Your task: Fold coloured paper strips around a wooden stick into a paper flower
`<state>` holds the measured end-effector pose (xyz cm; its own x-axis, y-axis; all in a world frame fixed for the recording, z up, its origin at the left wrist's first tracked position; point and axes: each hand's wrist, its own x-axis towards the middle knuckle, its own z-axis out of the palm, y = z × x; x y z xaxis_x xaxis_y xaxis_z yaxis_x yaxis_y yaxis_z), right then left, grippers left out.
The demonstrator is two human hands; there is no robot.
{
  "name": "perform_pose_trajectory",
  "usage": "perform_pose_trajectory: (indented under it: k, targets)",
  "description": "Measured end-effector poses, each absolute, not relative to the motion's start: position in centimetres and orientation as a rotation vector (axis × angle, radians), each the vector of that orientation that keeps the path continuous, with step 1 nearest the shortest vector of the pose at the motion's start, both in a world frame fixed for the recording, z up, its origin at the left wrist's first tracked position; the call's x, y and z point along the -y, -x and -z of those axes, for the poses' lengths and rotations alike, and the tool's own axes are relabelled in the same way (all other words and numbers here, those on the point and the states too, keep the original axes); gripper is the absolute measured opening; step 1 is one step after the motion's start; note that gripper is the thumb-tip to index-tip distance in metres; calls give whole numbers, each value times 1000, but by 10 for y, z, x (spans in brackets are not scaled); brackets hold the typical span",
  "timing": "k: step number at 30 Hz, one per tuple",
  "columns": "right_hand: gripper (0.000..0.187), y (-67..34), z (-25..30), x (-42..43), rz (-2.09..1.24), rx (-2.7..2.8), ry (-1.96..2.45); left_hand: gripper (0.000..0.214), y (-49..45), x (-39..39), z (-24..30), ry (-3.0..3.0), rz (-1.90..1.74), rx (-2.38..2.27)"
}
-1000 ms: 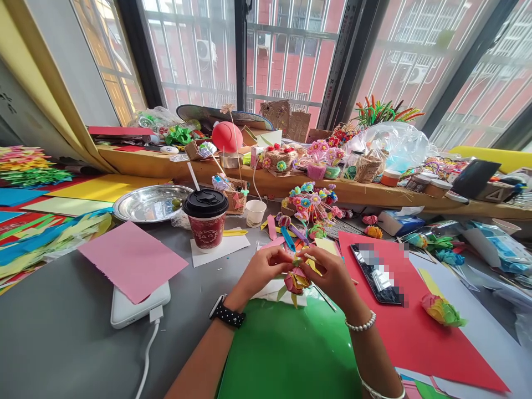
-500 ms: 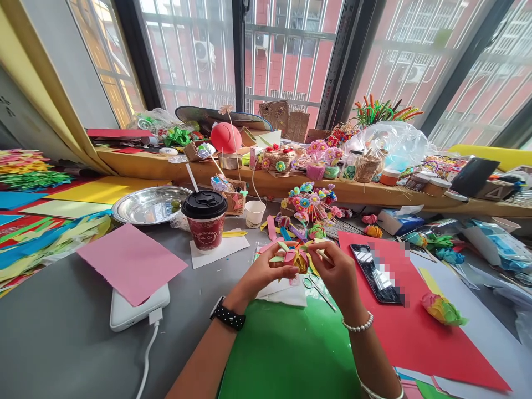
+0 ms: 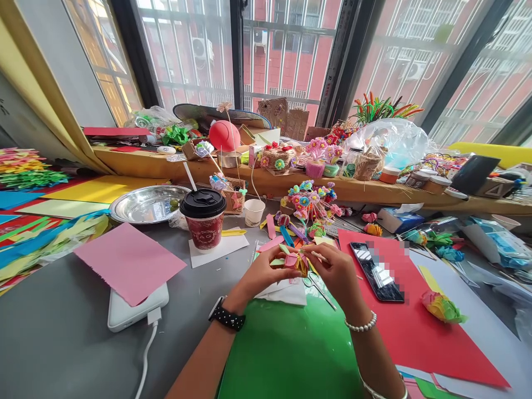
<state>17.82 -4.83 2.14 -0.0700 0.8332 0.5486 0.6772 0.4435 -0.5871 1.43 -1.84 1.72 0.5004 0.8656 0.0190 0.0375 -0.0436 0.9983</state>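
Note:
A small folded paper flower (image 3: 296, 262) in pink, yellow and green is pinched between the thumb and fingers of my left hand (image 3: 268, 270), which comes from its left side. My right hand (image 3: 336, 271) is closed on a thin pale stick (image 3: 319, 256), its fingertips close against the flower's upper right. The stick's tip by the petals is too small to make out. Both hands are above the far end of a green board (image 3: 291, 349). Scissors (image 3: 320, 291) lie under the right hand, beside a white tissue (image 3: 282, 293).
To the right, a red sheet (image 3: 449, 349) bears a phone (image 3: 376, 271) and a second paper flower (image 3: 444, 306). On the left are a lidded cup (image 3: 203, 221), a metal plate (image 3: 143, 205) and pink paper (image 3: 131, 263) over a white power bank (image 3: 137, 310). Crafts crowd the ledge (image 3: 266, 180) behind.
My right hand has turned and shifted slightly, and the pale stick now shows more plainly near the flower. My left hand keeps its hold. The view has moved a little.

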Motion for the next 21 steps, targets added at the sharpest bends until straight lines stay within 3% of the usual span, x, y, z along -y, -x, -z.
perform_pose_trajectory:
  k: [3, 11, 21]
  targets:
    - [15, -177, -20, 48, -184, 1787, 1300, 42, -14, 18, -18, -1419, -801, -870]
    - [18, -184, -15, 43, -463, 1755, 1245, 41, -11, 18, -19, -1532, -832, -850]
    - [13, -176, -19, 45, -197, 1822, 1312, 40, -14, 17, -17, -1498, -875, -859]
